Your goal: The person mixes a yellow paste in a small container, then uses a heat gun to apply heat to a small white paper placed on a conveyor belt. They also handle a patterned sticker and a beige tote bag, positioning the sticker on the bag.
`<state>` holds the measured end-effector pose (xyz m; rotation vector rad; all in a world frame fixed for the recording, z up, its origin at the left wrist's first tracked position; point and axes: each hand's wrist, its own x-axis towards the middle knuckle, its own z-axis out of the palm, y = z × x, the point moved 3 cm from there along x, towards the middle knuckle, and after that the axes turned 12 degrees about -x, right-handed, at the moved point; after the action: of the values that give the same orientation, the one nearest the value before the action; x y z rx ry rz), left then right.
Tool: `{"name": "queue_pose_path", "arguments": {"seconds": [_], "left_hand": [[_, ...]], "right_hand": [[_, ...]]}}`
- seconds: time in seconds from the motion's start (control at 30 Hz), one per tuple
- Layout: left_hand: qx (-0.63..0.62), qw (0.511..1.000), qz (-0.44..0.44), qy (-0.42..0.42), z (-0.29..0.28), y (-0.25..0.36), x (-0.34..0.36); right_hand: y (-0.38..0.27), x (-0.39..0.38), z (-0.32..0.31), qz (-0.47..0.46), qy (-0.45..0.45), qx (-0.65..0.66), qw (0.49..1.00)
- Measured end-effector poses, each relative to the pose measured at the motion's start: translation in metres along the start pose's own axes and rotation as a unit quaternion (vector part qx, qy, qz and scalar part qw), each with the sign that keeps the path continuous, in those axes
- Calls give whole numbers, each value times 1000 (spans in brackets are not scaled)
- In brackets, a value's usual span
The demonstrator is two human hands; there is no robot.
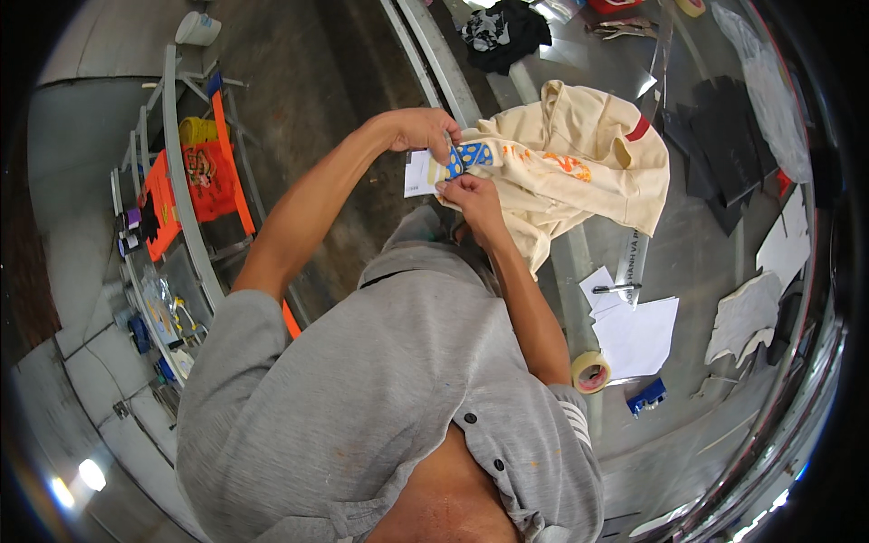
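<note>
A cream cloth garment [625,176] with orange print and a dark red band lies bunched on the table's near left edge. At its left end is a blue piece with yellow dots [469,157]; whether it is joined to the garment I cannot tell. My left hand [421,131] pinches its upper left corner, fingers closed. Below, my right hand [472,199] is closed in a pinch at its lower edge, close to the cream cloth. A white card with small print [417,177] shows just left of the dotted piece, partly covered by my fingers.
On the table [579,258] lie white paper sheets [638,337], a pen [616,288], a tape roll [591,372], a blue tape cutter [646,397], dark sheets [720,136] and a black cloth bundle [503,34]. A metal rack with orange cloth [210,181] stands left.
</note>
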<state>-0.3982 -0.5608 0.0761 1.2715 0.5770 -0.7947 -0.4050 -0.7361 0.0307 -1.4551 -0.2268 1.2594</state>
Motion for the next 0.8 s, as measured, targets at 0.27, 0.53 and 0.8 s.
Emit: {"name": "queue_pose_path", "arguments": {"seconds": [0.27, 0.53, 0.8], "left_hand": [[-15, 994, 96, -50, 82, 85, -90], [30, 994, 88, -58, 91, 102, -89], [13, 995, 75, -67, 93, 101, -84]], "right_hand": [[-88, -107, -26, -108, -9, -28, 994], [-102, -116, -35, -120, -10, -57, 991], [-94, -112, -37, -101, -32, -7, 994]]}}
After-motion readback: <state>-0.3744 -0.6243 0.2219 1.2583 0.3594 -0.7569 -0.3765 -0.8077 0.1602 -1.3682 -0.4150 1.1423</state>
